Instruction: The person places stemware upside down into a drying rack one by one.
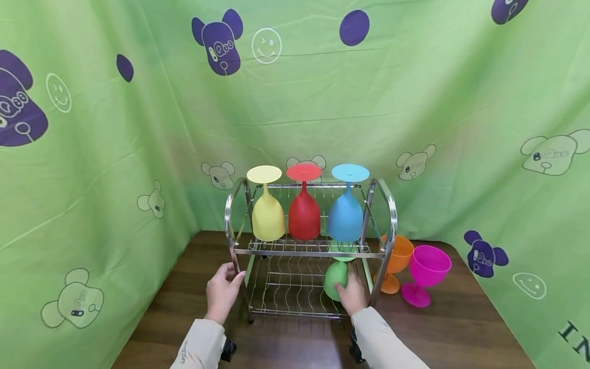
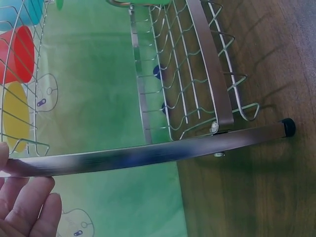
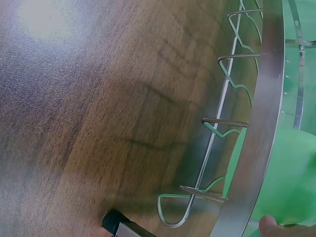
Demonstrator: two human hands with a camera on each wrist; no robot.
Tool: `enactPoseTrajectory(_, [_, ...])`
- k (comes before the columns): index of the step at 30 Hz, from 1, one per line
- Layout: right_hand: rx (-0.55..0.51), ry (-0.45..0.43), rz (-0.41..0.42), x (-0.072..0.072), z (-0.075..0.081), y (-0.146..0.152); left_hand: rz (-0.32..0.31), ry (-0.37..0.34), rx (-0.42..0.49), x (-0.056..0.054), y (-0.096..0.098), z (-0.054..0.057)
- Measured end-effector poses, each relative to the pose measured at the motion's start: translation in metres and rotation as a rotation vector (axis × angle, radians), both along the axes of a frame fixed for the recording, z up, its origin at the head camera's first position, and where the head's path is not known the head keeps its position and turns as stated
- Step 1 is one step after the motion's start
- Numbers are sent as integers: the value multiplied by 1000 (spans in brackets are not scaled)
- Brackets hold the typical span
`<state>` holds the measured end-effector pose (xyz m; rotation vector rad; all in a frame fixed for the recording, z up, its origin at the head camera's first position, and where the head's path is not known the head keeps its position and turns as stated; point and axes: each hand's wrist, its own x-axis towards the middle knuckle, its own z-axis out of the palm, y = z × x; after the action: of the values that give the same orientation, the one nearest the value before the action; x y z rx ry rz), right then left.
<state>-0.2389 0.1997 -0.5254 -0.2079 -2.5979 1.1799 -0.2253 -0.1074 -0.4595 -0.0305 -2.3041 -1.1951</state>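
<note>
My left hand [image 1: 223,292] pinches the left front post of a two-tier metal dish rack [image 1: 304,252]. The left wrist view has thumb and fingers [image 2: 29,202] on either side of that post [image 2: 123,159]. On the right of the lower tier, my right hand [image 1: 353,294] grips a green goblet [image 1: 334,282], turned upside down with its foot up under the top tier. Seen from the right wrist, the green bowl [image 3: 291,173] is behind the lower rail and a fingertip touches it. Most of that hand is outside the right wrist view.
Upside down along the top tier are a yellow goblet [image 1: 268,219], a red goblet [image 1: 304,218] and a blue goblet [image 1: 345,220]. An orange goblet [image 1: 401,253] and a magenta goblet [image 1: 429,266] stand upright right of the rack on the wooden table [image 1: 442,335]. Green printed cloth [image 1: 295,102] hangs behind.
</note>
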Motion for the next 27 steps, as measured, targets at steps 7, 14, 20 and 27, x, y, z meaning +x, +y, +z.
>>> enactPoseTrajectory(7, [2,80,-33,9,1,-5,-5,-9,32,-2,2,-3])
enactPoseTrajectory(14, [-50,61,79,41,24,-4,-1,-33,141,0,-1,-9])
enactPoseTrajectory(20, [-120,-22,519,63,47,25,1,-52,205,2,-4,-5])
enactPoseTrajectory(27, [-114,-75,799,80,28,112,-56,-80,194,1,-1,-3])
